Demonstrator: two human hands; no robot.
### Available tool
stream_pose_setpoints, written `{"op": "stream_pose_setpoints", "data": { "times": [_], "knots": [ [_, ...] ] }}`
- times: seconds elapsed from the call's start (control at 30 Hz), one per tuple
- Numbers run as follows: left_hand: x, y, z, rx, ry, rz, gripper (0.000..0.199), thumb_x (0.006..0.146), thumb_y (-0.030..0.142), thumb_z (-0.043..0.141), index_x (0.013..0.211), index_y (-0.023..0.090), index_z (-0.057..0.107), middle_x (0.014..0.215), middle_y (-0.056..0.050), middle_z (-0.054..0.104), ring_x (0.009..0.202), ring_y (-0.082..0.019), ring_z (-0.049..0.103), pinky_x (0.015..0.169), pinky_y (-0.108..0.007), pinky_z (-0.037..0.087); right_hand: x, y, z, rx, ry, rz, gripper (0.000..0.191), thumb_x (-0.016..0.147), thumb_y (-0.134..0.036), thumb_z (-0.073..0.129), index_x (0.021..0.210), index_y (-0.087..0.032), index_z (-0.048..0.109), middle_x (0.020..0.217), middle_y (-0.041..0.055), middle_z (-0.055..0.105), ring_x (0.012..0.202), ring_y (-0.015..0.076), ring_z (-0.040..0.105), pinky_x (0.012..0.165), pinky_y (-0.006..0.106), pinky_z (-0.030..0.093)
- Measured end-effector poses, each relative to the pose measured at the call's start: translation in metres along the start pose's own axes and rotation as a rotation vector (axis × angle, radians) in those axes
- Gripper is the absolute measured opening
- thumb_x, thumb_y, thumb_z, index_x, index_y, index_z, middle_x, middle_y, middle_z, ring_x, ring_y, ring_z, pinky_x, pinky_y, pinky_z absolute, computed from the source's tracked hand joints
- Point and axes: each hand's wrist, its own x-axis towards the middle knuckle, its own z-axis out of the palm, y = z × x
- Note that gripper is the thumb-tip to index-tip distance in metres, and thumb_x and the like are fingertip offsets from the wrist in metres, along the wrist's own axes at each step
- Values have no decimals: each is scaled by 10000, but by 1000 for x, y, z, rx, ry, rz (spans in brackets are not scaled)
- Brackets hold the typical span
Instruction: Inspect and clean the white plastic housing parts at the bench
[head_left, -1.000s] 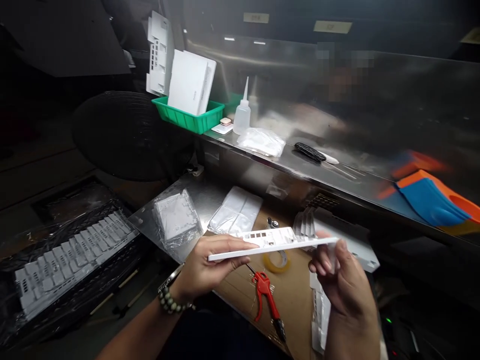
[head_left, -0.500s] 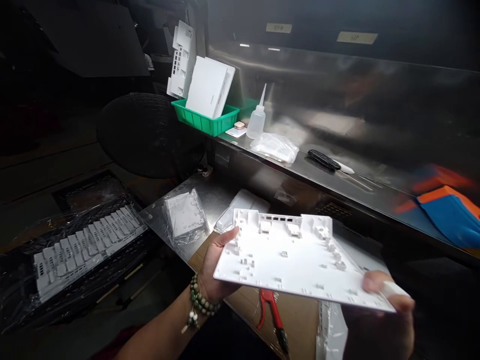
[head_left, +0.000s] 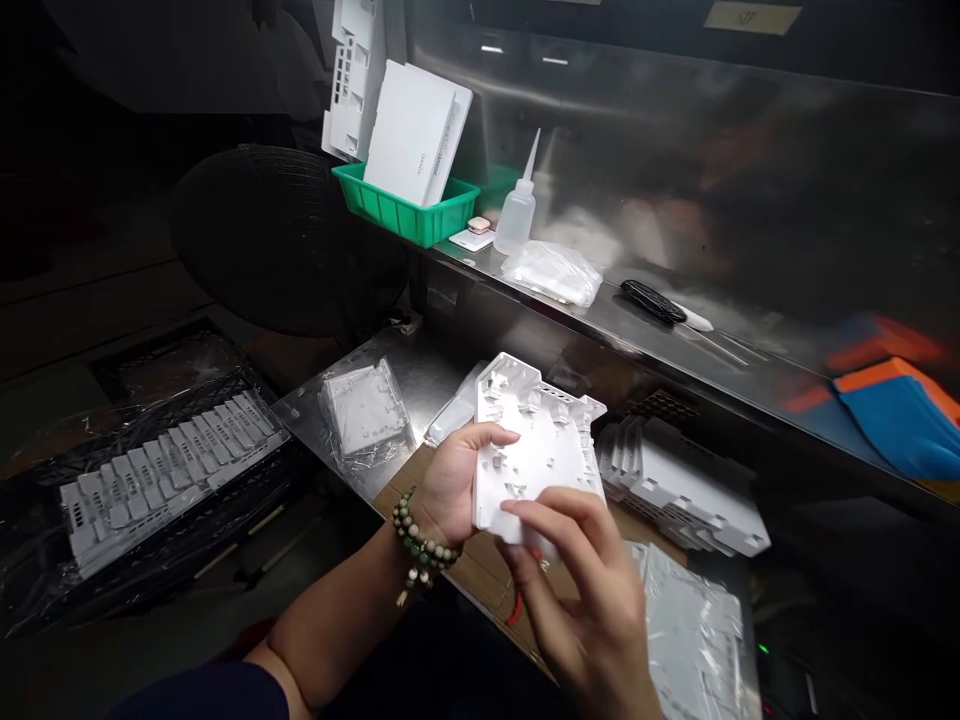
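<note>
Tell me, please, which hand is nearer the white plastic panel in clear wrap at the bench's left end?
Left. The left hand is down and right of the wrapped panel; the right hand is farther that way.

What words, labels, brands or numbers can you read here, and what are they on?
"SIP", probably: the pale label at upper right.
"HUAWEI", small and faint: the white panels in the green bin.
Cut off, unreadable: the second label at the top edge.
No text I can make out: the held white cover.
</note>
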Motion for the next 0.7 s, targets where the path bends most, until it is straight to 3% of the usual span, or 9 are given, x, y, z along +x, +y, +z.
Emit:
{"op": "stream_pose_setpoints", "data": {
  "times": [0.23,0.43,0.7],
  "knots": [
    [1,4,-3,-3,25,76,623,713,33,536,1332,54,609,1120,-178,766,1049,-356,729,1039,-525,508,-6,3,14,26,12,-58,296,879,-31,667,1111,-206,722,878,35,631,770,143,620,649,249,518],
    [6,2,-7,63,60,374,802,616,-76,551,1370,190,607,1160,-76,771,1089,-309,715,1078,-484,496,-4,-1,14,4,59,-59,326,889,-26,661,1159,-199,724,921,52,630,836,152,619,702,265,533],
    [6,-4,-8,104,89,369,883,576,-60,546,1413,218,575,1161,-80,768,1076,-326,717,1042,-529,526,-2,3,10,-41,64,-60,271,860,-29,705,1086,-174,743,860,45,612,773,149,580,653,277,504]
  ]
}}
